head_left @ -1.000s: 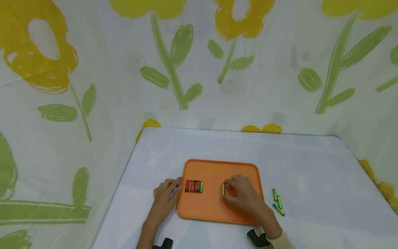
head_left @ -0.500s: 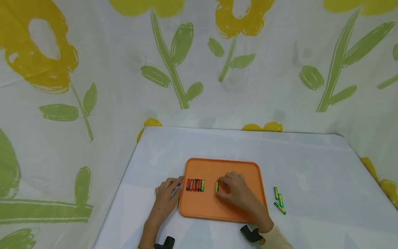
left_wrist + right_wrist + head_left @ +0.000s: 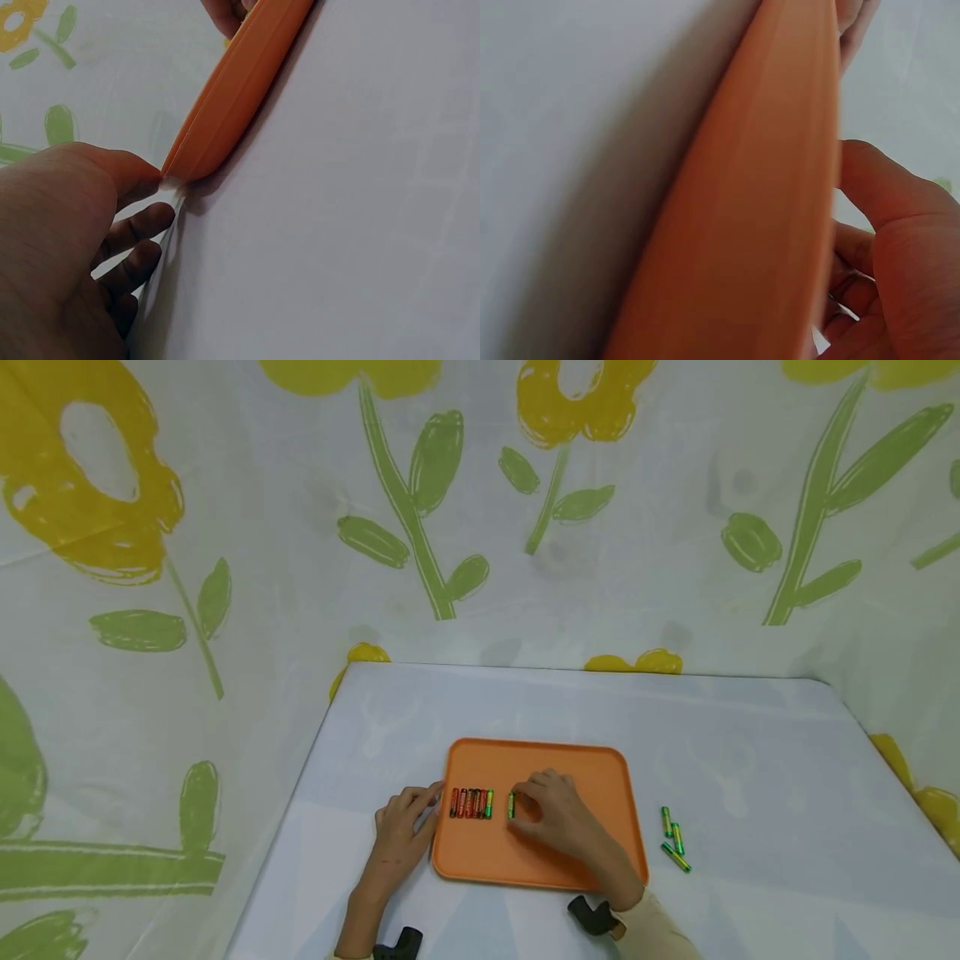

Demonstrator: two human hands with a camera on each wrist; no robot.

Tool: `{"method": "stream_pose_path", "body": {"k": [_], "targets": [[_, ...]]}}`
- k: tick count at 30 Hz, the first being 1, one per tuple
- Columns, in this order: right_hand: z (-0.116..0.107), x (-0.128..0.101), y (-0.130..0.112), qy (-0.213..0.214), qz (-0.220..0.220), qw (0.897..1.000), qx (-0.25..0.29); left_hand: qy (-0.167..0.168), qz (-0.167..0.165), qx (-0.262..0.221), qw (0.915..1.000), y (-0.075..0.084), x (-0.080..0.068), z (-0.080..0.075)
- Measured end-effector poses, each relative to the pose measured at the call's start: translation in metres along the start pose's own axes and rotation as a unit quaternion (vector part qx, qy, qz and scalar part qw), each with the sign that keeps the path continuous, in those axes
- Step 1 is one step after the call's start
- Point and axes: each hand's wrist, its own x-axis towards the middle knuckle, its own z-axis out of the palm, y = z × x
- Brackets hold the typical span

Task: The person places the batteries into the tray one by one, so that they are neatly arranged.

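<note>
An orange tray (image 3: 487, 860) lies on the white table. On its left part several red batteries (image 3: 470, 803) stand side by side in a row, with one green battery (image 3: 489, 804) at the row's right end. My right hand (image 3: 557, 818) reaches over the tray and pinches another green battery (image 3: 512, 806) between thumb and index finger, a short gap right of the row. My left hand (image 3: 401, 835) rests at the tray's left edge, fingers relaxed. In the left wrist view its thumb touches the tray's corner (image 3: 217, 135). The tray's side hides the batteries in both wrist views.
Three loose green batteries (image 3: 675, 839) lie on the table (image 3: 765, 777) right of the tray. Behind the table hangs a white cloth (image 3: 652, 568) printed with yellow flowers and green leaves. Black wrist mounts (image 3: 591, 916) are strapped near both hands.
My right hand has slid left over the tray with the green battery, bringing it closer to the row. My left hand has stayed at the tray's left edge.
</note>
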Motion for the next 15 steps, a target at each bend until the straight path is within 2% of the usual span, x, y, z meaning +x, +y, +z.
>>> {"method": "stream_pose_path", "body": {"k": [15], "targets": [[0.006, 0.012, -0.007, -0.005, -0.018, 1.0, -0.019, -0.006, -0.006, -0.008, 0.9999, 0.002, 0.001, -0.001]]}}
